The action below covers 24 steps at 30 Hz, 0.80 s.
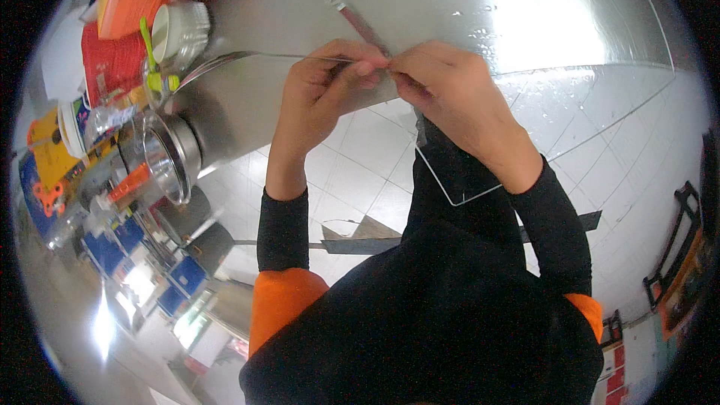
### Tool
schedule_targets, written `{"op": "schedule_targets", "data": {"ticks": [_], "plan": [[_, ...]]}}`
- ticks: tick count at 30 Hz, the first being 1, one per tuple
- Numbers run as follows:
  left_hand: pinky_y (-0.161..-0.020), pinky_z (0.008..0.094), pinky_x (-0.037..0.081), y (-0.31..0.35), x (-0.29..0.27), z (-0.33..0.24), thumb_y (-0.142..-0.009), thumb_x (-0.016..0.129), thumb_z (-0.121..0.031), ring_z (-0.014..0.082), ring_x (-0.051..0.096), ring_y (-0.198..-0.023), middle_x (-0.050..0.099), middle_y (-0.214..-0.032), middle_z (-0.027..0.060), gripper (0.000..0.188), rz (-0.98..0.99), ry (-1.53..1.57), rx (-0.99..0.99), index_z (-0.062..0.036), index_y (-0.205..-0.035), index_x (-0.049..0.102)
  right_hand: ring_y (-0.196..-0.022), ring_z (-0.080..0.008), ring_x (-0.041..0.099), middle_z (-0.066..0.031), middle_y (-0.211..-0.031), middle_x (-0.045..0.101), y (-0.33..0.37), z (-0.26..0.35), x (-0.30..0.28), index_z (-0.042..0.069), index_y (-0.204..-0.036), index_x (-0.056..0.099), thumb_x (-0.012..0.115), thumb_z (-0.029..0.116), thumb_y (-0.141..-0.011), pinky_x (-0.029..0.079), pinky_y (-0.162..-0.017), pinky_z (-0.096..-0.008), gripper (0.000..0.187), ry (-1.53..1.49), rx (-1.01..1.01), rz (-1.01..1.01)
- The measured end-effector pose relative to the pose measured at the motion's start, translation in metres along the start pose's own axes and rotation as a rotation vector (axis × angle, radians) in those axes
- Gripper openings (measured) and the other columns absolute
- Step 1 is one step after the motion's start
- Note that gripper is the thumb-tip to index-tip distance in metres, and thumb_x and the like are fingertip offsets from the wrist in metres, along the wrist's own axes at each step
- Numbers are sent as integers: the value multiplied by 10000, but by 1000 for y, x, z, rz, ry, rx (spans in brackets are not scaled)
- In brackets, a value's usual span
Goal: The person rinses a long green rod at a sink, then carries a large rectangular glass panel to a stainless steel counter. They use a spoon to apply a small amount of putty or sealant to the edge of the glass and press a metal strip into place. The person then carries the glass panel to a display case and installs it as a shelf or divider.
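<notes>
Both hands, left (322, 86) and right (450, 97), pinched shut on clear sheet's (525, 116) edge above steel table (315, 0).

Black long sleeves under an orange short-sleeved top, with a black front.

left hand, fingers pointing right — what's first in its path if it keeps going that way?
The right hand: the left hand already meets its fingertips over a thin reddish-brown strip at the shiny steel table edge. Which is nearer the camera is unclear.
</notes>
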State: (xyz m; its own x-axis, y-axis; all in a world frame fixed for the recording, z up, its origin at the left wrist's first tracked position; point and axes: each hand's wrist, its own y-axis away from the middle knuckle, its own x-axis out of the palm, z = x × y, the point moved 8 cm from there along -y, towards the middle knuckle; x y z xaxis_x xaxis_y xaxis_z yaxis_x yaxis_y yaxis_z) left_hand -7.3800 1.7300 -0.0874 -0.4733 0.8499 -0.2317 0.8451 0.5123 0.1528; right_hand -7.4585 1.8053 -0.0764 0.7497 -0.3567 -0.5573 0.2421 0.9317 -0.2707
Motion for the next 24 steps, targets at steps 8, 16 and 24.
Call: {"op": "schedule_targets", "data": {"ticks": [8,16,24], "plan": [[-465,165,371,3,-16,-1,-835,423,-217,54,476,-539,540,-634,42,166,-330,284,44,-63,-788,462,-585,-186,564,-97,-705,573,-3,8,-3,-6,-737,572,603,-36,-623,465,-513,-246,122,78,-19,-1],[-489,210,406,-15,-14,11,-819,427,-216,96,523,-538,543,-591,68,233,-286,212,-59,-20,-702,471,-588,-259,545,-128,-670,553,-10,6,-1,17,-711,575,578,32,-652,438,-528,-307,60,123,112,64],[-539,220,407,11,-40,-25,-738,583,-104,115,478,-615,474,-832,82,515,-835,1042,485,-124,-1131,251,-542,-225,548,-121,-692,570,-10,7,-2,23,-737,587,608,62,-653,436,-505,-282,95,256,151,93]]}}
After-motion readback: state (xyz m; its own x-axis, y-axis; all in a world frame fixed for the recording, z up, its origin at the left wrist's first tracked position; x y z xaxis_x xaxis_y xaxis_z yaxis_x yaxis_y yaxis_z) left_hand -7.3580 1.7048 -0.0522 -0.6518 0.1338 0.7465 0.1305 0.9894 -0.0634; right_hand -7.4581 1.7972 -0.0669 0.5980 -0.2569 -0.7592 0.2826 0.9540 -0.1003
